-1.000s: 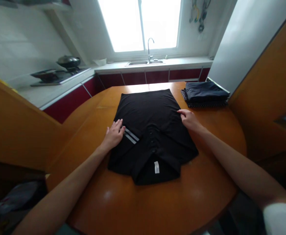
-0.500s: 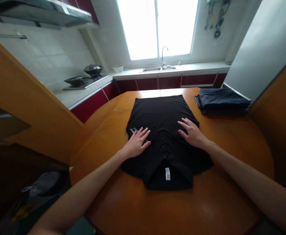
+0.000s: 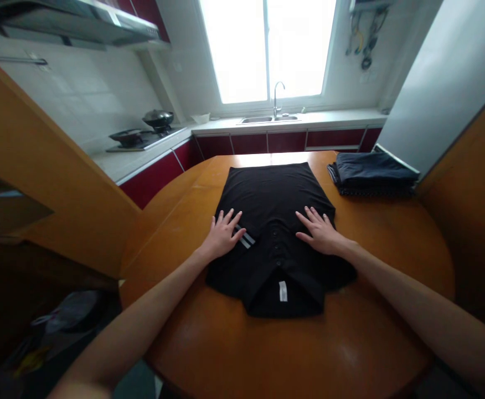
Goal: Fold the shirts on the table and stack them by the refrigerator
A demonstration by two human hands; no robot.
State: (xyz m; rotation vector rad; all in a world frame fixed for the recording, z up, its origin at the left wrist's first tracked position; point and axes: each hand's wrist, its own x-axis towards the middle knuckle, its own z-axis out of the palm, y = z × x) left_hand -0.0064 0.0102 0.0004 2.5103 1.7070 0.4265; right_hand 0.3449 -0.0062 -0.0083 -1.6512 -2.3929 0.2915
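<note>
In mid-frame, a black shirt point(image 3: 272, 194) on a table point(image 3: 176, 221) is touched by the left hand point(image 3: 221, 237) and right hand point(image 3: 320, 234), both spread flat.

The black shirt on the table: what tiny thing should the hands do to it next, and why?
Maybe the right hand could slide gently outward over the black shirt, because it looks a bit creased near the buttons. That hand lies spread on the shirt, and the left hand rests by the striped band, so could steady that side.
</note>
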